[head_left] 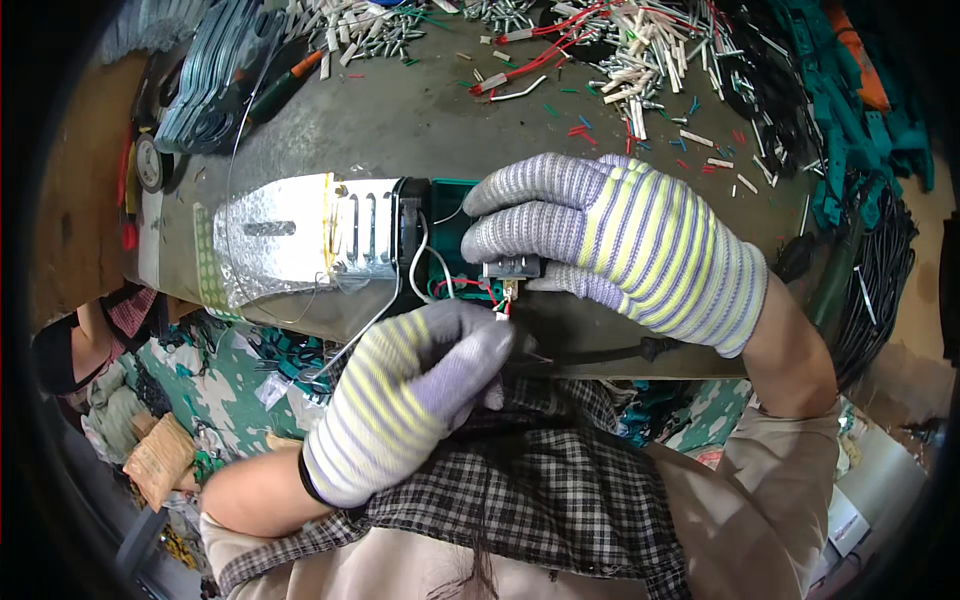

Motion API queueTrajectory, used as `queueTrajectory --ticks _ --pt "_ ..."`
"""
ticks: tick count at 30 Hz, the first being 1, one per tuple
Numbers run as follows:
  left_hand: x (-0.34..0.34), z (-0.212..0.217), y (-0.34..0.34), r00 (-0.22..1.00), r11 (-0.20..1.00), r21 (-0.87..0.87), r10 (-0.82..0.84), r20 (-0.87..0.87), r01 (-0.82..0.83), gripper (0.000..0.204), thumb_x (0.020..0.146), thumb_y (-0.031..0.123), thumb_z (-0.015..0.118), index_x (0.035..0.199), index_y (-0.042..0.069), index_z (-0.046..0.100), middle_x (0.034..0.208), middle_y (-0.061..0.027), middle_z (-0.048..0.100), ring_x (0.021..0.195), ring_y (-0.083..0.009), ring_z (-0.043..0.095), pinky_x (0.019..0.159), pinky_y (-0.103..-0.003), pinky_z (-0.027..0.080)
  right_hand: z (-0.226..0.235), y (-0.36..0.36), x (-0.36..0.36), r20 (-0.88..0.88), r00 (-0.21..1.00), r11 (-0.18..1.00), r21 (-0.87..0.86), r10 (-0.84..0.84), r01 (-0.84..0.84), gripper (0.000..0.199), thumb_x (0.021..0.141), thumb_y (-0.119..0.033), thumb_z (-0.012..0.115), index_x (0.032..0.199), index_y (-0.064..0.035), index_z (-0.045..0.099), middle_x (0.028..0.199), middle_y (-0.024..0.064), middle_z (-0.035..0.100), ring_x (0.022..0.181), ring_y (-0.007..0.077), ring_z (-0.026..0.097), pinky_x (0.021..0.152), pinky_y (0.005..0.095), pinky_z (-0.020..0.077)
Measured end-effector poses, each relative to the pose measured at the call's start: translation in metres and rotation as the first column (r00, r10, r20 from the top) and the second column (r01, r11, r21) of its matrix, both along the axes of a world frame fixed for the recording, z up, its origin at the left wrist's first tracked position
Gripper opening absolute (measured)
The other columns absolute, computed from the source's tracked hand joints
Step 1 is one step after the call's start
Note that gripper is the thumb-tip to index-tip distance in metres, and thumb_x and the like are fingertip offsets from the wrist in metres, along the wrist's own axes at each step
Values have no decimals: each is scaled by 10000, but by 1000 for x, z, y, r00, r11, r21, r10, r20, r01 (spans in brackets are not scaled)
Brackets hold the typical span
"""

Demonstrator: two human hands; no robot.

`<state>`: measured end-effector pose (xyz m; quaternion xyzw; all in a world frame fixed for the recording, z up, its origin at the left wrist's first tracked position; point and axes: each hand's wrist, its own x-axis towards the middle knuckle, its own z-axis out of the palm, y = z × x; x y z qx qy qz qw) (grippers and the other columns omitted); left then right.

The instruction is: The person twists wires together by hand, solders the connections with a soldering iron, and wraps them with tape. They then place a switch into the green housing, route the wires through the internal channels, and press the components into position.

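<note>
A power-tool body lies across the table with a silver foil-like sleeve (275, 240), a slotted metal section (365, 228) and an open teal housing (450, 196). My right hand (620, 240), in a striped knit glove, reaches over the housing and grips a small switch-like part (512, 268) between fingers and thumb. A brass-coloured terminal sticks out of the part toward me. My left hand (410, 390), gloved alike, is closed just below, pinching a thin wire (504, 308) at that terminal. White wires (424, 262) loop out of the housing; the wire's joint is partly hidden.
Loose white sleeves and metal pieces (640, 80) lie in heaps at the far side, with red wires (540, 62). Bent metal strips (215, 75) and an orange-handled tool (290, 80) are far left. Teal casings (870, 140) and black cables (880, 270) crowd the right.
</note>
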<state>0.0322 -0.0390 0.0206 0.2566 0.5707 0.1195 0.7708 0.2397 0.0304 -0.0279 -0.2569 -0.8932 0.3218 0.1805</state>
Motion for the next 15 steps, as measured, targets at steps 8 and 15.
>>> queueTrajectory --ticks 8,15 --pt "18 -49 -59 926 435 893 279 -256 116 663 745 19 813 1277 22 418 929 -62 609 676 -83 573 546 -201 457 -9 -12 -3 -2 992 992 29 -124 124 404 747 -81 712 1143 -130 648 1160 77 602 958 283 648 841 364 542" --pt "21 -63 -63 804 259 945 508 -310 201 319 725 4 818 995 29 650 865 -73 678 673 -108 613 568 -232 481 -13 -26 -3 -81 973 959 169 -215 226 369 756 -187 708 1120 -158 653 1134 69 603 874 285 635 770 391 520"
